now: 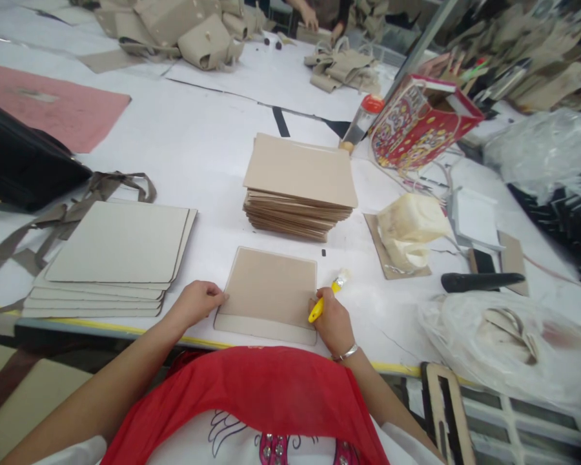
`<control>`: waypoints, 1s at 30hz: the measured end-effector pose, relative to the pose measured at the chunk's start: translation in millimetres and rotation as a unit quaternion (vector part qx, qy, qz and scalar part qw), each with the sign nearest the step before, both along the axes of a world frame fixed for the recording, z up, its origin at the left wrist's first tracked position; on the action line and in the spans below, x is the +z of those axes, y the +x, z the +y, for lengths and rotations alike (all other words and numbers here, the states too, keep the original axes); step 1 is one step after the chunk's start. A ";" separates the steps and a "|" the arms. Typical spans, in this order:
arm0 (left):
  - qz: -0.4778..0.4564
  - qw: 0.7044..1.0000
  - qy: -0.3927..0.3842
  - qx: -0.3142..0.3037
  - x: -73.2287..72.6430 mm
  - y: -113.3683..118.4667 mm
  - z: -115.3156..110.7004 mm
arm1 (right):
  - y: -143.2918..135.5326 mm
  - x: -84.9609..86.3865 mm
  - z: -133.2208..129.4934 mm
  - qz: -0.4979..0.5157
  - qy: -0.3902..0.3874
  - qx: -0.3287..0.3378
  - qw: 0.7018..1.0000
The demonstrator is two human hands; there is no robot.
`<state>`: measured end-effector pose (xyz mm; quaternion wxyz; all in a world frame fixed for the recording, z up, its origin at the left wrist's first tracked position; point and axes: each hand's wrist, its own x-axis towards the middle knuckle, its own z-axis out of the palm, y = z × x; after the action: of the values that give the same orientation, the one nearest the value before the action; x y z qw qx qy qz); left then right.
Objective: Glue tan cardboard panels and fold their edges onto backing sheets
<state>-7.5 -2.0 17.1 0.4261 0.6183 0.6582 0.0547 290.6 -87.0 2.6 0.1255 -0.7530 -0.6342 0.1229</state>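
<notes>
A beige panel (271, 290) lies on a slightly larger pale sheet (264, 328) at the table's front edge. My left hand (201, 303) pinches the left edge of these pieces between thumb and finger. At their right edge, my right hand (332, 321) is closed round a yellow-handled brush (315, 310), its pale bristles pointing up and away; its fingertips touch the panel's edge. Behind the panel stands a tall stack of beige pieces (297, 174). To the left is a stack of larger pale grey sheets (121, 242).
A cream container (409, 226) sits on a board at the right, near a black-handled tool (481, 281) and a plastic bag (494, 342). Farther back are a red patterned box (416, 129) and a red-capped bottle (363, 121). A black bag (24, 155) lies left. Another person's hands (310, 16) show behind.
</notes>
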 end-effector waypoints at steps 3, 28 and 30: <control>-0.009 1.000 0.006 0.003 -0.7 0.0 0.4 | -0.4 -0.8 0.7 -0.006 -0.003 -0.004 1.000; 0.150 0.970 0.095 -0.164 3.9 -2.0 10.4 | -9.5 2.8 0.5 -0.112 -0.035 0.004 0.993; 0.183 0.961 0.100 -0.179 5.3 -5.2 10.0 | -3.4 7.6 -0.3 -0.112 -0.025 -0.008 0.993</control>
<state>-12.7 7.9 22.5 0.2367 0.7649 0.5949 -0.0708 287.2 -87.3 10.2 0.0362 -0.7700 -0.6348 0.0529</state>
